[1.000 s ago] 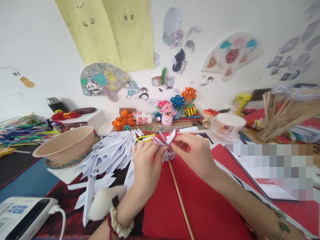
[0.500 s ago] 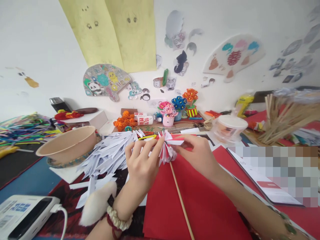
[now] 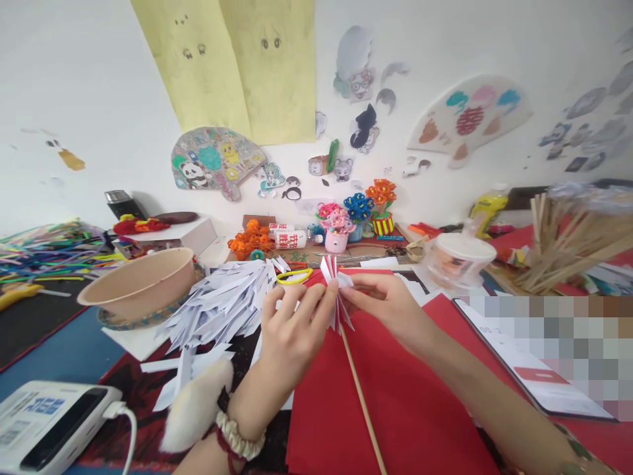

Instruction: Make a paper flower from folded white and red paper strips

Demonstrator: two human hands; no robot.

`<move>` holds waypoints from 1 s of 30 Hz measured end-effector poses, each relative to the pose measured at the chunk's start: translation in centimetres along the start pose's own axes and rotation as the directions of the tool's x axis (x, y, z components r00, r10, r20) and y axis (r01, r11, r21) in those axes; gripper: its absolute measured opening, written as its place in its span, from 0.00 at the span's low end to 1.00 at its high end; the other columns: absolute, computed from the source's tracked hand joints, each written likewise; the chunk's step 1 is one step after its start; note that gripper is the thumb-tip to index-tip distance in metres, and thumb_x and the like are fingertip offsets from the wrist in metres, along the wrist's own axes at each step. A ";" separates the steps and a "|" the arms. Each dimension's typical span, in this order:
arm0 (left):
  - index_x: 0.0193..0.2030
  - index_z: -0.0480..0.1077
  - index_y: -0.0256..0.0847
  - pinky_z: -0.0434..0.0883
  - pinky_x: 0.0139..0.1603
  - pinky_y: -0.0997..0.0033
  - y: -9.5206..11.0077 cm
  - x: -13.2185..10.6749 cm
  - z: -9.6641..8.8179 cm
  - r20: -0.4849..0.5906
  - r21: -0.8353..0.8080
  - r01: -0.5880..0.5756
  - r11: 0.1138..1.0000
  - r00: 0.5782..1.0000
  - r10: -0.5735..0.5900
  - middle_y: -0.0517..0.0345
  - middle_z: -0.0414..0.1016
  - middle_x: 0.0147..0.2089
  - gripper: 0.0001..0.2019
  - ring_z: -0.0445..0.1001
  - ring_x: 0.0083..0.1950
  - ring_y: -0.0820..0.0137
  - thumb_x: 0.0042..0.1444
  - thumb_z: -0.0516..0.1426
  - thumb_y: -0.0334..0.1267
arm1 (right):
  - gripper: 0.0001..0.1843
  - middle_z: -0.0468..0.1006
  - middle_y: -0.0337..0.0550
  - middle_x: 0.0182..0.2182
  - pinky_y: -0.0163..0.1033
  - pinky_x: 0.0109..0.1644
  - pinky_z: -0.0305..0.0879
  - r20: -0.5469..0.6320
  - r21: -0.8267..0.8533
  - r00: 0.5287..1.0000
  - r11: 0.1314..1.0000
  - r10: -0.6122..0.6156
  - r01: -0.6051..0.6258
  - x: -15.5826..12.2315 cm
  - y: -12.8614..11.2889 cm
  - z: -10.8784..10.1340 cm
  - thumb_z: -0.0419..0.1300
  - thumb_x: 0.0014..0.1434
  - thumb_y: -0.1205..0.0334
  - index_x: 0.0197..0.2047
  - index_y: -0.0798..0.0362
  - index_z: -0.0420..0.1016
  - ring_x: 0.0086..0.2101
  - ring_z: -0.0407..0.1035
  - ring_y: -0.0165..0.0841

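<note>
A pleated paper flower [image 3: 332, 266], white with red, sits on the top end of a thin wooden stick [image 3: 362, 399]. From the left, my left hand [image 3: 297, 323] pinches its folded strips between thumb and fingers. My right hand [image 3: 383, 300] closes on the flower's right side, fingertips close to the left ones. Both hands hide part of the flower's middle. The stick slants down over a stack of red paper [image 3: 331, 415]. Left of my left hand lies a heap of folded white paper strips [image 3: 217, 303].
A beige bowl [image 3: 141, 284] and a white power bank [image 3: 54, 422] with a cable lie left. A yellow ring-shaped item [image 3: 295, 276] is behind my left hand. Right are a phone-like screen [image 3: 524, 369], a lidded tub [image 3: 459, 254] and wooden sticks [image 3: 556, 251]. Small flower pots [image 3: 337, 239] line the back.
The right hand has moved in closer to the left, and the strip that stuck out to the right is now against the flower. The camera view has shifted slightly.
</note>
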State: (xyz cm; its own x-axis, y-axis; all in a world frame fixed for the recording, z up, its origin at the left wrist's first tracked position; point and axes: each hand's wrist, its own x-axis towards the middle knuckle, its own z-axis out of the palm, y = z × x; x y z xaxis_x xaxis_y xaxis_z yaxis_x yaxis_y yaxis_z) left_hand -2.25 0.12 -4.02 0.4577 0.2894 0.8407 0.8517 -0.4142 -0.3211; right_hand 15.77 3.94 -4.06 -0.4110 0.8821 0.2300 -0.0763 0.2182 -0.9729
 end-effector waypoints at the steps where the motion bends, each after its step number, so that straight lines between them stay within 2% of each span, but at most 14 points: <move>1: 0.52 0.74 0.38 0.59 0.43 0.63 0.1 0.0 0.0 0.014 -0.012 -0.008 1.000 1.000 0.008 0.56 0.83 0.38 0.12 0.74 0.38 0.67 0.63 0.55 0.26 | 0.15 0.83 0.46 0.36 0.45 0.41 0.75 -0.050 -0.044 0.999 0.999 -0.010 0.008 0.0 0.2 0.1 0.65 0.59 0.52 0.45 0.52 0.81 0.38 0.76 0.40; 5: 0.48 0.74 0.36 0.60 0.41 0.64 0.4 0.0 0.0 0.022 -0.063 0.009 0.998 1.000 -0.008 0.55 0.82 0.37 0.10 0.74 0.36 0.67 0.61 0.57 0.26 | 0.13 0.84 0.46 0.37 0.44 0.39 0.76 -0.155 -0.158 0.984 0.986 -0.083 0.058 -0.1 0.2 0.5 0.67 0.56 0.52 0.40 0.52 0.82 0.37 0.77 0.41; 9: 0.44 0.74 0.38 0.60 0.42 0.65 0.5 0.0 -0.1 0.020 -0.080 0.045 0.996 0.999 -0.044 0.55 0.82 0.37 0.06 0.74 0.37 0.67 0.62 0.57 0.28 | 0.12 0.84 0.46 0.35 0.41 0.37 0.76 -0.183 -0.188 0.975 0.978 -0.127 0.092 -0.3 -0.2 0.6 0.66 0.57 0.53 0.39 0.53 0.82 0.34 0.77 0.38; 13: 0.44 0.74 0.37 0.60 0.40 0.65 0.4 0.2 -0.1 -0.025 -0.088 -0.003 0.996 1.000 0.000 0.55 0.82 0.37 0.08 0.74 0.36 0.67 0.65 0.53 0.27 | 0.12 0.82 0.43 0.31 0.38 0.34 0.74 -0.182 -0.182 0.976 0.979 -0.122 0.088 -0.3 -0.3 0.5 0.63 0.59 0.54 0.37 0.53 0.81 0.30 0.76 0.35; 15: 0.44 0.74 0.36 0.60 0.40 0.65 0.5 0.2 0.0 -0.053 -0.088 -0.028 0.996 0.998 0.024 0.55 0.82 0.37 0.09 0.74 0.35 0.67 0.65 0.52 0.26 | 0.11 0.82 0.42 0.30 0.36 0.34 0.73 -0.184 -0.152 0.976 0.985 -0.112 0.084 -0.3 -0.3 0.4 0.64 0.58 0.54 0.36 0.53 0.81 0.30 0.75 0.34; 18: 0.45 0.74 0.36 0.60 0.40 0.64 0.6 0.2 0.1 -0.035 -0.123 -0.024 0.992 0.999 0.020 0.55 0.83 0.38 0.10 0.74 0.37 0.66 0.64 0.53 0.25 | 0.10 0.81 0.41 0.28 0.36 0.35 0.72 -0.163 -0.047 0.985 0.998 -0.055 0.048 -0.2 -0.3 0.3 0.65 0.57 0.55 0.35 0.53 0.81 0.29 0.75 0.33; 20: 0.47 0.74 0.39 0.61 0.42 0.64 0.6 0.3 0.1 0.010 -0.218 0.040 0.975 0.999 -0.039 0.56 0.83 0.40 0.12 0.74 0.39 0.66 0.63 0.53 0.24 | 0.10 0.81 0.40 0.28 0.37 0.37 0.72 -0.139 0.067 0.990 0.998 0.006 0.003 -0.1 -0.3 0.0 0.66 0.56 0.54 0.36 0.53 0.82 0.29 0.74 0.32; 22: 0.49 0.74 0.42 0.61 0.43 0.64 0.4 0.4 0.1 0.079 -0.316 0.178 0.932 0.984 -0.162 0.57 0.82 0.43 0.14 0.75 0.42 0.66 0.62 0.53 0.23 | 0.11 0.82 0.41 0.29 0.37 0.39 0.72 -0.147 0.179 0.988 0.984 0.047 -0.020 0.1 -0.4 -0.7 0.68 0.54 0.54 0.34 0.52 0.82 0.30 0.74 0.31; 24: 0.49 0.74 0.43 0.62 0.44 0.64 -0.2 0.6 0.3 0.173 -0.339 0.371 0.864 0.928 -0.331 0.57 0.82 0.45 0.14 0.75 0.44 0.65 0.61 0.53 0.24 | 0.11 0.82 0.43 0.31 0.36 0.39 0.72 -0.214 0.244 0.976 0.970 0.051 0.002 0.4 -0.3 -1.8 0.71 0.51 0.53 0.32 0.53 0.83 0.31 0.74 0.31; 26: 0.43 0.75 0.42 0.63 0.44 0.62 -0.8 0.7 0.6 0.320 -0.280 0.550 0.786 0.826 -0.464 0.56 0.82 0.43 0.12 0.74 0.45 0.62 0.59 0.54 0.25 | 0.12 0.83 0.43 0.34 0.35 0.40 0.72 -0.329 0.276 0.942 0.961 0.070 0.025 0.8 -0.2 -2.9 0.73 0.48 0.54 0.34 0.52 0.83 0.34 0.75 0.31; 29: 0.37 0.75 0.41 0.65 0.42 0.62 -1.4 0.5 1.4 0.603 -0.175 0.689 0.704 0.640 -0.476 0.55 0.81 0.41 0.07 0.76 0.42 0.60 0.61 0.55 0.35 | 0.12 0.83 0.43 0.35 0.34 0.39 0.73 -0.458 0.290 0.879 0.957 0.131 0.009 1.1 0.4 -4.2 0.74 0.44 0.57 0.32 0.52 0.83 0.33 0.75 0.30; 30: 0.37 0.75 0.41 0.65 0.39 0.63 -1.3 0.4 1.7 0.646 -0.172 0.703 0.691 0.610 -0.460 0.55 0.81 0.39 0.09 0.76 0.40 0.60 0.62 0.55 0.40 | 0.12 0.83 0.43 0.35 0.33 0.39 0.73 -0.474 0.294 0.868 0.956 0.147 -0.002 1.2 0.6 -4.4 0.74 0.44 0.57 0.32 0.52 0.83 0.33 0.75 0.30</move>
State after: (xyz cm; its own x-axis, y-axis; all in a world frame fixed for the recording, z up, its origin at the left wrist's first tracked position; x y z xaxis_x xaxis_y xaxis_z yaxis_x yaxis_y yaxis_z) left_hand -2.74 2.20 -4.02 0.0524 0.9240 0.3787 0.8659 -0.2310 0.4437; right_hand 19.22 6.98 -4.27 0.0621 0.9958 0.0672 -0.3395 0.0844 -0.9368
